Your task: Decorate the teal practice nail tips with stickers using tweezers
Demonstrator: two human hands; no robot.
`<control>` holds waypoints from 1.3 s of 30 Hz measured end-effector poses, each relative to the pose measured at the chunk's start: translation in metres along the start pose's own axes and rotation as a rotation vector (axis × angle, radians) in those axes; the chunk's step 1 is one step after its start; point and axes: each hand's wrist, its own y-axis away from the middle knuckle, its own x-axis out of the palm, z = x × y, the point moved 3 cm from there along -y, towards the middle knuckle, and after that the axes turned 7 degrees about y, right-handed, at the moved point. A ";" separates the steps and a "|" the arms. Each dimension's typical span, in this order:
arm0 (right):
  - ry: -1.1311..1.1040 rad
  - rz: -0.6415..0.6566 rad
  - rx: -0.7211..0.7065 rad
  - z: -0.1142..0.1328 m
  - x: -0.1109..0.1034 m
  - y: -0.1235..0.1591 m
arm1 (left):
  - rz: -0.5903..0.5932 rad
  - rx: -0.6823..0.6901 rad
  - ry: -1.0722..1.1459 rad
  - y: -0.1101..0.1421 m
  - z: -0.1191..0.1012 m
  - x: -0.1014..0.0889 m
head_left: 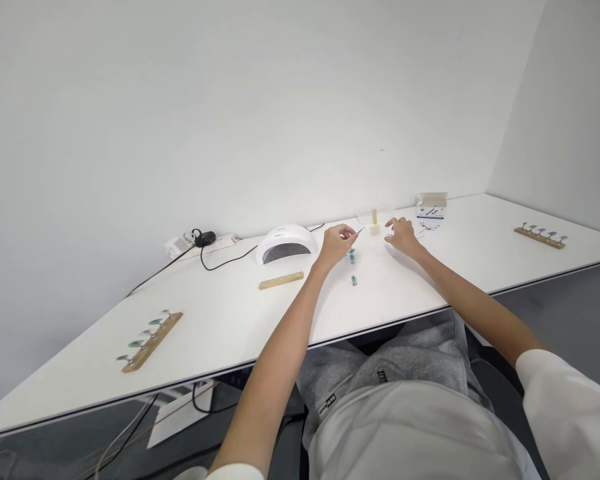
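My left hand (339,244) is closed in a pinch on a small pointed purplish piece (361,231); its exact kind is too small to make out. Just below that hand lie small teal-and-silver pieces (351,255), and another such piece (354,281) is nearer the table's front edge. My right hand (403,238) hovers low over the table with thumb and fingers apart, holding nothing I can see. Between the hands stands a pale yellow block (375,230) with an upright yellow stick (374,216). Tiny pale specks (380,249) are scattered by my right fingertips.
A white nail lamp (287,244) stands left of my hands, behind a yellowish bar (281,281). Wooden racks with nail tips on stands lie at left (153,341) and right (540,237). A small box (431,205) and a power strip with cables (205,240) sit along the wall.
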 end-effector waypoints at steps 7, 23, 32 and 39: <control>-0.547 0.834 -0.301 0.039 0.005 0.026 | -0.035 0.030 0.000 -0.002 0.000 -0.003; -0.477 0.812 -0.573 0.071 0.028 0.058 | -0.065 0.058 0.010 -0.003 0.004 -0.005; -0.521 0.770 -0.500 0.071 0.024 0.057 | -0.078 0.062 0.002 -0.004 0.005 -0.006; -0.727 0.652 -0.310 0.053 0.019 0.031 | -0.095 0.057 0.013 -0.004 0.002 -0.006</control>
